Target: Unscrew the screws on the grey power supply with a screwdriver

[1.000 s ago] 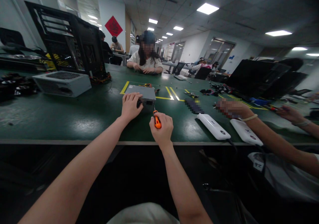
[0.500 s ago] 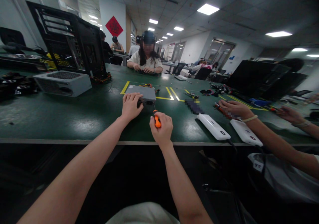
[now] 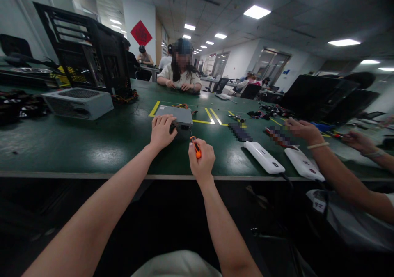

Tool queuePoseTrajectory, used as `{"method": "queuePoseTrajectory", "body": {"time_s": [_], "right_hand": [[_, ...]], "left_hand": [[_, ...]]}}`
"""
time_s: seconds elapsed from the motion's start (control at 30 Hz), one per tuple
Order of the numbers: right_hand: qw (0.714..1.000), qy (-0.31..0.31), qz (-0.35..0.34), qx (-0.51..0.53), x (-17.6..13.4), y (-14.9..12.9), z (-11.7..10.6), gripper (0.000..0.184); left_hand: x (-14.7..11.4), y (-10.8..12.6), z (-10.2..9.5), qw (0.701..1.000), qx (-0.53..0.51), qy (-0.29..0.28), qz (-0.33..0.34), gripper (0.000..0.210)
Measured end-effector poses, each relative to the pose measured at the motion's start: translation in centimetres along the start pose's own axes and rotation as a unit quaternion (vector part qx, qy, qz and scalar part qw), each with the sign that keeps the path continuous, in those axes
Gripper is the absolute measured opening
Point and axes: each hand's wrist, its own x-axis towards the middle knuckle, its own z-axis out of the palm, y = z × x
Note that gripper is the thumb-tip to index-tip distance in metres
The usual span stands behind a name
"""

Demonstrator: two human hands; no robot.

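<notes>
A small grey computer power supply (image 3: 180, 113) lies on the green table in front of me. My left hand (image 3: 162, 132) grips its near left corner, fingers across the top and thumb low on the front side. An orange and black screwdriver (image 3: 197, 149) is in my right hand (image 3: 203, 159), its handle wrapped by my fingers. The thin shaft points away from me, up to the front right corner of the power supply. Whether the tip sits in a screw is too small to tell. Coloured cables (image 3: 181, 105) lie behind the unit.
A larger power supply (image 3: 80, 102) and a black computer case (image 3: 89, 51) stand on the left. Two white power banks (image 3: 264, 157) lie at the right, near a co-worker's hand (image 3: 303, 130). Another person (image 3: 181, 74) sits across the green table (image 3: 117, 145).
My right hand has shifted slightly right and turned around the screwdriver handle. My left hand and the power supply stay put. The co-worker's hand at right has lifted off the blurred reddish item.
</notes>
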Motion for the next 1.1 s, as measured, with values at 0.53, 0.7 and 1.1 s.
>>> {"method": "queuePoseTrajectory", "body": {"time_s": [0.53,0.7,1.1], "right_hand": [[1.0,0.014,-0.022,0.008,-0.07,0.1,0.12,0.015],[0.999,0.038,-0.004,0.02,0.07,-0.02,0.05,0.015],[0.991,0.08,-0.101,0.025,0.2,0.32,0.36,0.032]], "left_hand": [[0.0,-0.11,0.09,1.0,0.001,0.004,0.005,0.034],[-0.01,-0.13,0.14,1.0,0.004,0.009,0.007,0.034],[0.03,-0.2,0.13,1.0,0.013,0.009,0.01,0.034]]}}
